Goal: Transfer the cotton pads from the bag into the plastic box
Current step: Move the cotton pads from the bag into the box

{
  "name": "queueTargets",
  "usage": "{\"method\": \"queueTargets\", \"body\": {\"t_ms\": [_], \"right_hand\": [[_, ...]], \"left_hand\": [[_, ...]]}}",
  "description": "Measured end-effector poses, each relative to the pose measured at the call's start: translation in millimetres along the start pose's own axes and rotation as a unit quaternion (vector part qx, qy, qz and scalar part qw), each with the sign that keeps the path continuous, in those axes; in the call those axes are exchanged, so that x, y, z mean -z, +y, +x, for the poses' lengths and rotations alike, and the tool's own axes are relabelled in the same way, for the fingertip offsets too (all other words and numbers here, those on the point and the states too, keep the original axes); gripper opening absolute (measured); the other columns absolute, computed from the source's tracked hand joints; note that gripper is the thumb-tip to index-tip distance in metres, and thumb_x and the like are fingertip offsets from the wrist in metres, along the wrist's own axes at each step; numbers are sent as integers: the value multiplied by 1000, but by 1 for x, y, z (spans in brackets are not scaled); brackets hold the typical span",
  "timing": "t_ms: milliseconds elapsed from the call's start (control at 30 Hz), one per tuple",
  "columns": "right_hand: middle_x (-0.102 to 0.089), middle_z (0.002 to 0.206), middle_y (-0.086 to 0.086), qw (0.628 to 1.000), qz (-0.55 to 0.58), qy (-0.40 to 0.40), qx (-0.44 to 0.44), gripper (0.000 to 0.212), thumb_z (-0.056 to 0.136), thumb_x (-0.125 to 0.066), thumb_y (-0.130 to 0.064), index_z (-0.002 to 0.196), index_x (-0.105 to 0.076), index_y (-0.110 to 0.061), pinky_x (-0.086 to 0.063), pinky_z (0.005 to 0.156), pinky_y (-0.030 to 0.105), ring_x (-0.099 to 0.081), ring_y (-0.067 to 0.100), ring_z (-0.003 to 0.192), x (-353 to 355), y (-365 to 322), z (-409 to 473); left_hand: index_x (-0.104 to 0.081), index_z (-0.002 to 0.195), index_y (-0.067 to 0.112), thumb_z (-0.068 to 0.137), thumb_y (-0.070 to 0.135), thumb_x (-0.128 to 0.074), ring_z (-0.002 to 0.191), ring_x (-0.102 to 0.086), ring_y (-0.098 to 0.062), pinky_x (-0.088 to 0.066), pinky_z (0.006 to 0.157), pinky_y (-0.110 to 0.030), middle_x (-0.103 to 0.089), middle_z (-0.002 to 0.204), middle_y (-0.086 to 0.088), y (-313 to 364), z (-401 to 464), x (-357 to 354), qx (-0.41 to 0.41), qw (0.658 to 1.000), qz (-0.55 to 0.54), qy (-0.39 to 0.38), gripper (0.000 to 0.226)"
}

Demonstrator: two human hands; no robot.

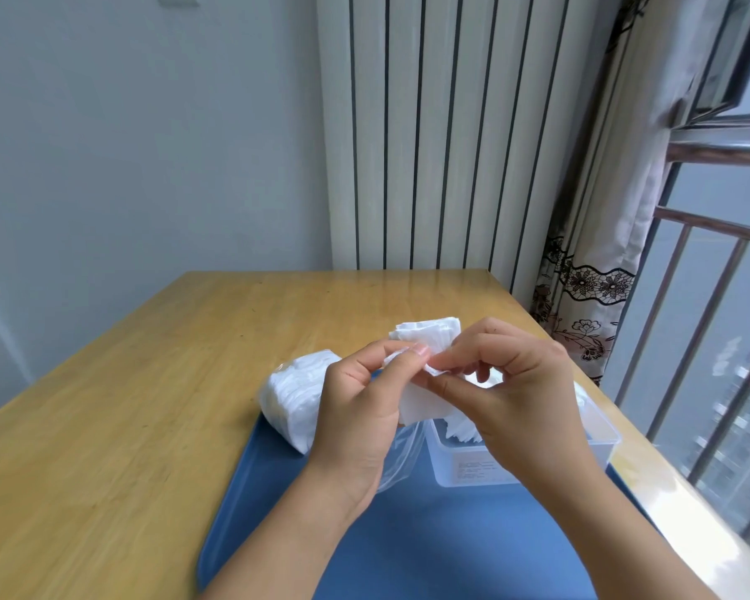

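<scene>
A pale wooden table (148, 404) filled the lower left of the frame, and a flat blue plastic tray (408, 534) was laid on it at lower centre, apparently to keep the work in one place. On the tray's left part a clear plastic bag (295, 396) packed with white cotton pads was seen lying on its side, its loose open end trailing toward the centre behind the left wrist. Just right of it, the left hand (356, 409) was closed in a pinch on a small stack of white square cotton pads (425, 339), held at frame centre. The right hand (507, 383) was likewise pinched narrow on the same stack, thumb and forefinger meeting at its edge, probably so that the pads could be squared or peeled apart before being dropped. Directly beneath, right of centre, a translucent rectangular plastic box (494, 465) was set, some pads already visible inside; it was judged partly filled.
</scene>
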State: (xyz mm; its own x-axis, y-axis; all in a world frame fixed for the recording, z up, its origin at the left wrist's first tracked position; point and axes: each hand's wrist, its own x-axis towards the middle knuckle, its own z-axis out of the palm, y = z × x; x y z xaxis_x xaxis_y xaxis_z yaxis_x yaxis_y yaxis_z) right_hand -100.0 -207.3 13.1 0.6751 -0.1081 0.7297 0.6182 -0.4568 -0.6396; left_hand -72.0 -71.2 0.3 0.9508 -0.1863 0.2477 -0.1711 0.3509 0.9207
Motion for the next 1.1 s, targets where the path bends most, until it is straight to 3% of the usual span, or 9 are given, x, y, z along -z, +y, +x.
{"method": "queueTargets", "body": {"t_ms": [100,267,333,400,500,600,700,933,1100], "right_hand": [[-64,67,-7,1000,4,-10,-9,19,67,-93,-12,69,-77,-21,-38,58,18,-54,9,62,-1,0,0],[-66,74,-8,995,57,-80,-32,15,62,-91,-23,65,-77,-29,-38,63,21,-55,8,68,5,-5,3],[-70,79,0,972,175,-145,-60,15,61,-90,-21,66,-76,-23,-43,64,28,-61,15,72,15,-9,6],[-71,79,10,923,319,-188,-110,23,62,-93,-23,70,-73,-17,-49,62,29,-64,20,70,26,-11,9],[-70,71,7,891,394,-166,-151,28,66,-91,-25,79,-68,-17,-52,57,23,-64,15,61,33,-11,11],[-75,75,17,928,312,-102,-178,39,60,-92,-24,90,-68,-16,-57,59,31,-70,23,64,29,-10,11],[-76,74,19,958,217,-61,-179,46,58,-87,-14,99,-67,-10,-58,63,37,-72,26,64,21,-13,10],[-77,73,11,977,149,-43,-144,43,63,-88,-3,100,-67,-12,-60,65,42,-74,27,67,9,-13,6],[-76,72,12,979,145,-27,-142,42,65,-88,1,100,-68,-13,-59,66,43,-72,27,67,7,-10,7]], "left_hand": [[-77,80,11,86,23,-70,87,-65,-25,-51,88,-45,-74,96,-25,1,-1,-1,14,1000,-11,20,16],[-76,79,17,91,21,-68,81,-59,-25,-51,69,-34,-66,85,-15,2,2,2,35,998,-19,52,15],[-77,85,14,94,20,-65,80,-63,-24,-54,63,-29,-70,88,-14,3,4,4,42,997,-29,58,16],[-76,94,7,94,19,-65,80,-65,-22,-56,61,-27,-72,92,-15,4,6,7,46,996,-36,67,16],[-78,95,8,92,21,-68,79,-68,-20,-59,66,-31,-75,95,-15,3,8,9,31,997,-10,74,16],[-80,94,10,92,22,-69,77,-69,-18,-60,66,-32,-77,95,-13,4,6,9,3,998,33,61,16],[-81,90,9,93,20,-68,82,-70,-26,-64,75,-42,-76,102,-17,3,5,8,-15,997,71,26,18],[-83,79,20,91,14,-67,84,-72,-15,-59,66,-27,-77,99,-5,5,3,5,-8,998,65,-15,22],[-83,87,15,96,15,-61,85,-73,-16,-61,69,-29,-75,107,-13,7,3,5,-1,998,55,-25,24]]}}
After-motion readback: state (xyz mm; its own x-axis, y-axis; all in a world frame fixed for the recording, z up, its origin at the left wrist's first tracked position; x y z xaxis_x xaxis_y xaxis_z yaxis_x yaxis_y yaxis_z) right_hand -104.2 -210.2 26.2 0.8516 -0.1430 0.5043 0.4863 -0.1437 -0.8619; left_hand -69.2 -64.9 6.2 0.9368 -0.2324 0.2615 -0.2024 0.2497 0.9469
